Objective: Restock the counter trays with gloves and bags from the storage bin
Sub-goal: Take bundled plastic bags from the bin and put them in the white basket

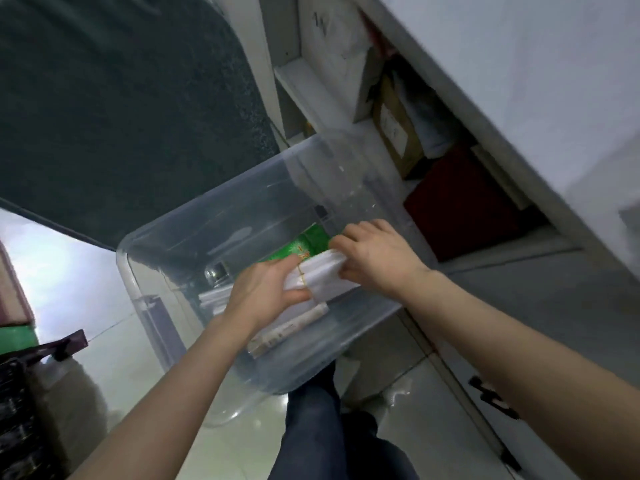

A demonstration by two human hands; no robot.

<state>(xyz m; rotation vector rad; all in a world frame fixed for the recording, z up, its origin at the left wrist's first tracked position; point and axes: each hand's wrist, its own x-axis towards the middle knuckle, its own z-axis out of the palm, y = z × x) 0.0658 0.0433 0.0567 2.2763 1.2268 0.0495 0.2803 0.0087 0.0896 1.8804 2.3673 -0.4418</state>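
- White plastic, folded flat and stacked: that is the bundle of bags (323,271), held up between two bare hands above the inside of the bin.
- The left hand (265,289) has the bundle's left end, with fingers wrapped over the top and the thumb tucked against the near edge, clamped firmly.
- A thin yellow elastic band (302,273) runs round the bundle just beside those left fingertips.
- The right hand (377,252) takes the opposite end, its fingers curled down onto the plastic and closed on it.
- Underneath the grip sits the clear storage bin (145,282), lid off, its rim running round both wrists.
- Just behind the grip, inside the bin, lies a green packet (306,244); I cannot tell whether it touches the bundle's far edge.
- Below the grip, nearer the person, a long pale roll (294,327) with some print rests on the bin's bottom.
- Left of the grip, low in the bin, there is a shiny round object (216,271), too blurred to name.
- Right of the grip, beyond the bin wall, an open shelf holds a red box (460,206) and, further back, a cardboard box (394,129).
- Directly beneath the grip and the bin's near corner, a leg in dark jeans (311,427) shows against the pale floor tiles.
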